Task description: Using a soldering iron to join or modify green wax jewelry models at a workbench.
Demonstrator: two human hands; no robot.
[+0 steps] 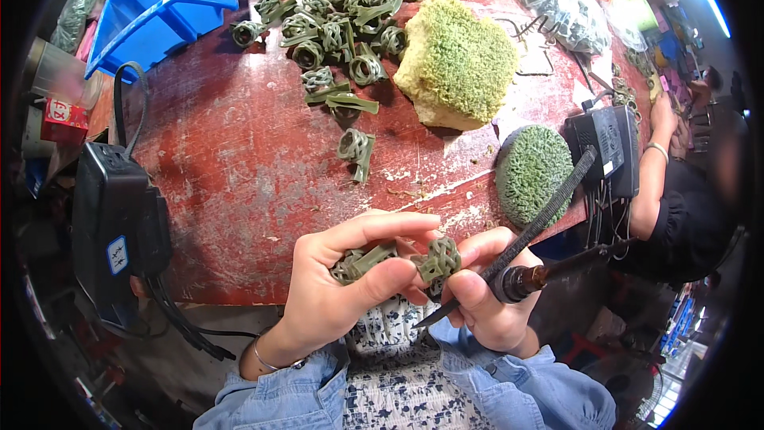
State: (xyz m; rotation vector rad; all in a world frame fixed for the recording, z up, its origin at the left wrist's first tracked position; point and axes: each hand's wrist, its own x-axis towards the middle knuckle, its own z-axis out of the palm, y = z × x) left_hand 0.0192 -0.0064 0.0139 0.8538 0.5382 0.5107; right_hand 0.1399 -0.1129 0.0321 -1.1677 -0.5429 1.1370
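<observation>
My left hand [342, 275] is closed around a dark green openwork piece [356, 264] with a flat tab, which lies against its palm. A second green openwork ring piece [439, 259] is between the fingertips of both hands. My right hand [497, 295] pinches this ring piece's side while also gripping a knife-like tool [521, 283]. That tool has a dark pointed blade, a brownish collar and a dark handle extending right. Its blade tip points down and left, below the ring piece. Part of the piece in the left palm is hidden by fingers.
Many similar green pieces [334, 28] are heaped on the red worn table [223, 167]. Right of them sit a yellow-green sponge-like block [458, 64] and a round green pad [533, 175]. Black corded boxes [601, 151] [115, 223] flank the table. A blue bin [159, 12] stands far left; a co-worker's arm [652, 167] shows right.
</observation>
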